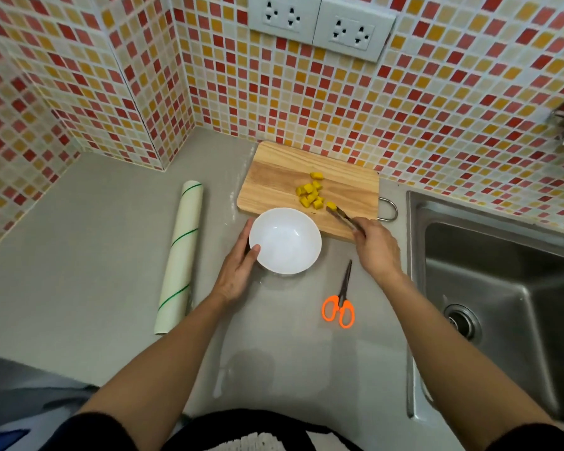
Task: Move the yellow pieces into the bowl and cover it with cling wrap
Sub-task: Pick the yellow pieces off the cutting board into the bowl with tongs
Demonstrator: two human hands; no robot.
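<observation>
Several yellow pieces (310, 194) lie in a loose cluster on a wooden cutting board (274, 180). A white empty bowl (285, 240) stands on the counter just in front of the board. My left hand (240, 266) grips the bowl's left rim, thumb over the edge. My right hand (376, 247) holds metal tongs (345, 218), whose tips pinch one yellow piece (331, 205) at the cluster's right end. A roll of cling wrap (179, 255), pale with green stripes, lies on the counter to the left of the bowl.
Orange-handled scissors (341, 301) lie shut on the counter below my right hand. A steel sink (502, 304) drops away at the right. Tiled walls (306, 102) close the back and left, with sockets (319, 24) above the board.
</observation>
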